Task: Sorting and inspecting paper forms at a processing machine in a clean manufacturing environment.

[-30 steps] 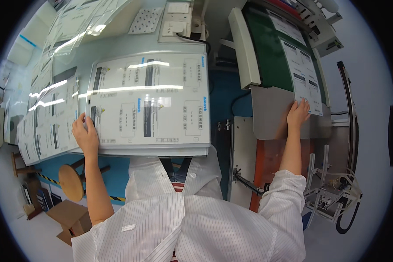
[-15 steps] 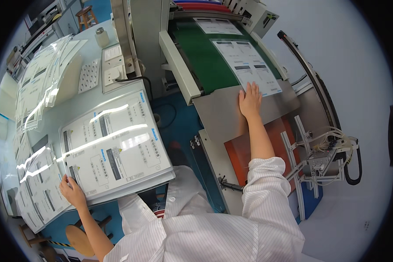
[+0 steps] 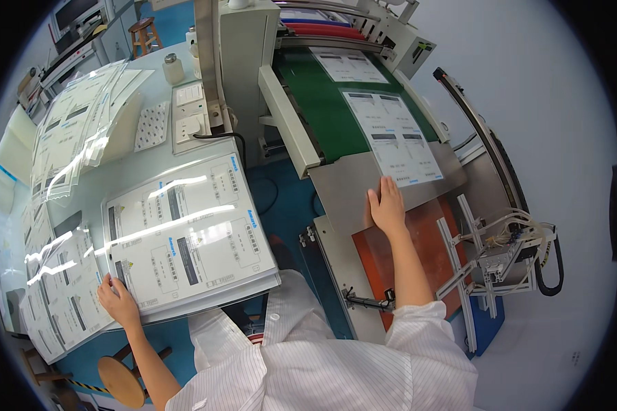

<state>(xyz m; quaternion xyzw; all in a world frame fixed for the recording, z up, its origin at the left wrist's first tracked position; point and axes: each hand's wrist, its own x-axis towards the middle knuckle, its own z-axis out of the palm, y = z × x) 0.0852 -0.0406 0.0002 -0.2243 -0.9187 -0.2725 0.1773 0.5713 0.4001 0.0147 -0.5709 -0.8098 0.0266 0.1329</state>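
My left hand (image 3: 120,302) rests with fingers extended at the near left corner of a stack of white printed sheets (image 3: 216,243). Beneath and beside that hand lie other printed sheets (image 3: 62,294) with a glossy clear surface. On the right, my right hand (image 3: 389,207) is open, palm down over a flat metal plate (image 3: 343,205). Its fingertips are at the near edge of a white printed sheet (image 3: 394,137), which lies partly on the plate and partly on a green conveyor belt (image 3: 308,103). Neither hand grips anything visible.
A second printed sheet (image 3: 349,66) lies farther along the belt, near red and blue rollers (image 3: 329,31). An orange panel (image 3: 418,253) and a metal frame with tubes (image 3: 504,260) stand at right. Clear sheets (image 3: 79,130), a bottle (image 3: 173,69) and a stool (image 3: 122,380) are at left.
My right hand has drawn back toward me, from over the sheet to its near edge. The whole view has shifted slightly. My left hand stays by the stack's corner.
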